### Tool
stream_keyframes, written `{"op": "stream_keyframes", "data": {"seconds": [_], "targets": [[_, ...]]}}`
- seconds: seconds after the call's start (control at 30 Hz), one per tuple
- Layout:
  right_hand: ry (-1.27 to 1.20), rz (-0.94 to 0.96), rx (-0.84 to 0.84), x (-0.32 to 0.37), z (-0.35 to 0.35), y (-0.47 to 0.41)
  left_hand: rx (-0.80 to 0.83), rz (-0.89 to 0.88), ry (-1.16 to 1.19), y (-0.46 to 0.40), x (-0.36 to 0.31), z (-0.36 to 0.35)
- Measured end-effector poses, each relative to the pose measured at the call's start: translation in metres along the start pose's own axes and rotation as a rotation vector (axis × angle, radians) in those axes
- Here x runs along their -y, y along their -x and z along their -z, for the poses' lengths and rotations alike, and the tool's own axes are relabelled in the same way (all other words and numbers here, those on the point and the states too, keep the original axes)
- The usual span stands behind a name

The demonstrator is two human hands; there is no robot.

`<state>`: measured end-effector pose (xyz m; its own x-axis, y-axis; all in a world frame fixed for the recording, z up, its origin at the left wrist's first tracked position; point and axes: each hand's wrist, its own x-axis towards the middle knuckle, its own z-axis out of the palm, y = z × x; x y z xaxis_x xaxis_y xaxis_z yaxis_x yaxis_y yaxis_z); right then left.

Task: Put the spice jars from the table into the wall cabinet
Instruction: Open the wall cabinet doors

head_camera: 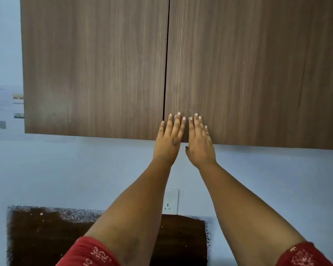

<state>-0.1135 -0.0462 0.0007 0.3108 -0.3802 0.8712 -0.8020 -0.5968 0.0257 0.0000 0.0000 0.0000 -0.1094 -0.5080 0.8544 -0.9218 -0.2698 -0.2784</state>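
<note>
— What is hidden or cut off here?

— The inside of the wall cabinet (104, 64) is concealed, since both of its doors are seen closed; whether any spice jars are kept in it cannot be told. No jar is shown anywhere in view. The tabletop (46, 237) is cut off at the bottom edge and partly covered by the forearms. The paper on the wall (6, 112) at the left is too blurred to be read.

— What can be counted?

— Two doors are counted, the left door (94, 73) and the right door (258, 73), with a dark gap between them. Two hands, two red sleeves (90, 254) and one wall socket (171, 201) are seen.

— How are the hands held?

— The left hand (168, 140) and the right hand (199, 143) are laid flat, fingers straight and slightly spread, against the lower corner of the right door, just beside the gap. Nothing is held in either.
</note>
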Motion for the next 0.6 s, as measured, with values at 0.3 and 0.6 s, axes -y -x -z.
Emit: {"op": "stream_keyframes", "data": {"seconds": [0.3,0.6], "targets": [[0.141,0.151,-0.013,-0.008,0.002,-0.012,-0.054,-0.015,-0.003,0.004,0.002,-0.010],[0.038,0.039,-0.065,0.006,0.020,0.010,-0.293,0.218,0.676,0.006,0.001,0.039]]}}
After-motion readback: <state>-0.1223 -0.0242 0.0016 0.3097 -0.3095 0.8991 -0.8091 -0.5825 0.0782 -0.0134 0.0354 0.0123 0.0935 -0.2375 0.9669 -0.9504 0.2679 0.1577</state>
